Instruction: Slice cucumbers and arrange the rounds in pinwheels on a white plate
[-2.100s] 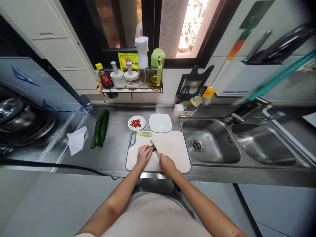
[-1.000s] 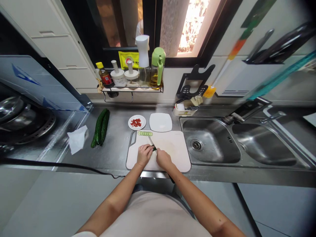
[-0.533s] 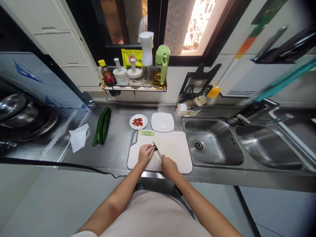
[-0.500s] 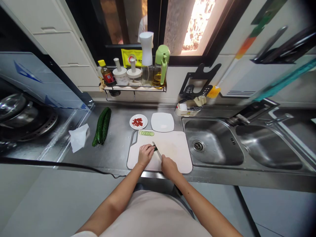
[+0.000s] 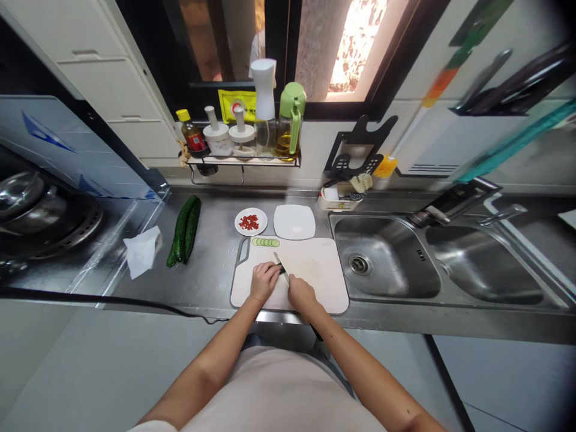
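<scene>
On the white cutting board [image 5: 324,270], my left hand [image 5: 264,282] is closed on a short dark green cucumber piece [image 5: 281,269], mostly hidden by the fingers. My right hand [image 5: 301,295] grips a knife [image 5: 281,264], its blade slanting up and left against the piece's right end. A row of pale green cucumber slices [image 5: 265,242] lies along the board's upper left edge. Behind the board are a round white plate with chopped red bits [image 5: 249,222] and a bare square white plate [image 5: 294,222]. Two whole cucumbers [image 5: 184,230] rest side by side on the counter, left of the board.
A crumpled white tissue [image 5: 142,251] lies left of the cucumbers, near the stove with a pot [image 5: 31,210]. The double sink [image 5: 387,258] is to the right. Bottles and jars stand on a wall rack [image 5: 243,161]; a small caddy [image 5: 338,204] sits behind the sink.
My right hand and the knife have shifted slightly left, nearer to my left hand. The whole view has moved a little, while the left hand keeps its hold on the piece.
</scene>
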The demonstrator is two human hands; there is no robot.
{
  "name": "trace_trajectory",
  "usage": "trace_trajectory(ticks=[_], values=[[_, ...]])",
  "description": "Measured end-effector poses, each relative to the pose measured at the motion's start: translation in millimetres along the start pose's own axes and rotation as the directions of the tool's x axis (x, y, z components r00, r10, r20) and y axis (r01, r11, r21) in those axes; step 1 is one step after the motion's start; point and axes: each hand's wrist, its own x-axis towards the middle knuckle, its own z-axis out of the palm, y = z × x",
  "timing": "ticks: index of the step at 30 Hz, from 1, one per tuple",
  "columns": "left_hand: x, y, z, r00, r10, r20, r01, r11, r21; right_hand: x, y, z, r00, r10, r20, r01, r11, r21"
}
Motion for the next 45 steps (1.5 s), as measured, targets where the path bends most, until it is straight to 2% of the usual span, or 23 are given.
trace_trajectory(ticks=[11, 20, 30, 45], values=[[0, -1, 0.7, 1.0, 0.018, -0.01, -0.018, 1.0, 0.004, 6, 0, 2, 1.0, -0.011, -0.004, 0.011, 1.0, 0.024], [0, -1, 1.3, 0.999, 0.027, -0.03, -0.027, 1.0, 0.004, -7, 6, 10, 1.0, 0.004, 0.011, -0.004, 1.0, 0.016], [0, -2, 1.7, 0.999, 0.022, -0.026, -0.022, 1.0, 0.011, -13, 6, 8, 0.998, 0.024, 0.053, -0.025, 1.0, 0.008], [0, -2, 2.6, 1.0, 0.013, -0.014, -0.013, 1.0, 0.016, 9, -1, 4, 1.0, -0.004, 0.003, 0.004, 1.0, 0.03]])
